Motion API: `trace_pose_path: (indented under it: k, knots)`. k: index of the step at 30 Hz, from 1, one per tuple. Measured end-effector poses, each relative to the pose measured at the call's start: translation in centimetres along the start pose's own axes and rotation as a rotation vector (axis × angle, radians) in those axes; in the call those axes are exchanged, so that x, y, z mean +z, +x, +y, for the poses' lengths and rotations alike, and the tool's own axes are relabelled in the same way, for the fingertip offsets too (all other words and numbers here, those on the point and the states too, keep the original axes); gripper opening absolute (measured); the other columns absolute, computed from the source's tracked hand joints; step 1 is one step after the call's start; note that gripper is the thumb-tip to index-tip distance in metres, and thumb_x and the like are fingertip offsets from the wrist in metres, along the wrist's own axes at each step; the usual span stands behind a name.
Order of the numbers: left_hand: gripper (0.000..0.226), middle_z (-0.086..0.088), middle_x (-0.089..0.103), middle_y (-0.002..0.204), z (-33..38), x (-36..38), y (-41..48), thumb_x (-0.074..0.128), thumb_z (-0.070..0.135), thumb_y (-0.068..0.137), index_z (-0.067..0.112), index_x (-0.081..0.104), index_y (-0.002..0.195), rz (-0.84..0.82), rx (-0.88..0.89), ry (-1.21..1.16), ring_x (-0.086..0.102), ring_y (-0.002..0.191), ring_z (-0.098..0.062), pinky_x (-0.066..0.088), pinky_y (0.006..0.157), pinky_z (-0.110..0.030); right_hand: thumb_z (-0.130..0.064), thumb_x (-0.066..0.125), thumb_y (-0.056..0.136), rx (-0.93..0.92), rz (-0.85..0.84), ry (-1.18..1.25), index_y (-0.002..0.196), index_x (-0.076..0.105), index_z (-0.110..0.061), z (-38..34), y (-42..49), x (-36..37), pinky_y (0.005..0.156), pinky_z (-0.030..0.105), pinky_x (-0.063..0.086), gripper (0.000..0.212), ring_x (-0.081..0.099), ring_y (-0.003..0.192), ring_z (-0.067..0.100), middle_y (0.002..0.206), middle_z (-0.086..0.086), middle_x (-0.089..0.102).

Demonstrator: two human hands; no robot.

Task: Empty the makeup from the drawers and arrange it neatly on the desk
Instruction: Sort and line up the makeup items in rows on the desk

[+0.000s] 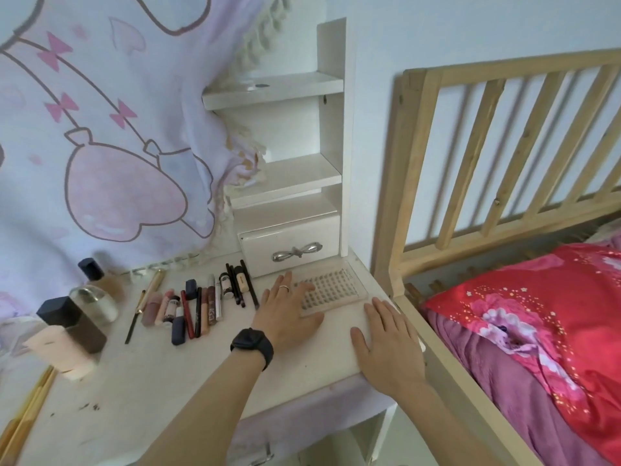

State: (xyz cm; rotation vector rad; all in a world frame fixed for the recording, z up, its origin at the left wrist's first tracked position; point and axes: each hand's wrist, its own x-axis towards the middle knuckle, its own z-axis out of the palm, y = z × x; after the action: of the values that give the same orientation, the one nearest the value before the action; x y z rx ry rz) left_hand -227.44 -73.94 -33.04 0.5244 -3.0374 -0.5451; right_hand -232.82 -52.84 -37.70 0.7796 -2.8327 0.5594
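Head view of a white dressing desk (161, 391) beside a bed. The left hand (289, 309), with a ring on one finger and a black smartwatch (252, 344) on the wrist, lies palm down with its fingers straight and slightly spread. Its fingertips rest on the near left part of a clear flat case (336, 285) that holds a grid of small pieces. The case lies on the desk's right rear corner, just in front of the small drawer (290, 240). The right hand (386, 341) lies flat on the desktop near the right edge, fingers straight and close together, holding nothing; it is just beside the case but apart from it. The small drawer, with a silver bow handle (297, 253), sits at the base of a white shelf unit (331, 129). A row of makeup sticks (201, 304), lip tubes and pencils laid side by side, lies left of the left hand. Farther left stand a foundation bottle (92, 274), a domed glass bottle (95, 302) and a dark-capped bottle (72, 322). A pink cartoon blanket (100, 136) hangs behind the desk. A wooden headboard (504, 139) and a red pillow (537, 314) lie to the right.
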Motion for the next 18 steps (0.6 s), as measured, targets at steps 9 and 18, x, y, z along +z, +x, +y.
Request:
trace_pose_path:
  k: [9, 18]
  knots:
    - [0.065, -0.006, 0.029, 0.143, 0.0, -0.9, -0.4, 0.069, 0.067, 0.071, 0.048, 0.038, 0.125, -0.060, -0.048, -0.087, 0.032, 0.135, -0.026, 0.037, 0.110, -0.042, -0.063, 0.016, 0.091, -0.008, 0.001, 0.023, 0.152, 0.041, -0.018, 0.1, 0.2, 0.0, 0.122, 0.035, 0.015, 0.080, 0.030, 0.148, 0.017, 0.160, -0.002, 0.037]
    - [0.076, 0.008, 0.030, 0.133, -1.0, 0.7, -3.9, 0.074, 0.067, 0.066, 0.041, 0.045, 0.132, 0.069, 0.001, -0.247, 0.037, 0.128, -0.015, 0.032, 0.107, -0.023, -0.075, 0.028, 0.093, -0.001, -0.011, 0.157, 0.157, 0.025, -0.030, 0.3, 0.1, -0.9, 0.122, 0.034, 0.011, 0.078, 0.021, 0.150, 0.010, 0.160, -0.014, 0.031]
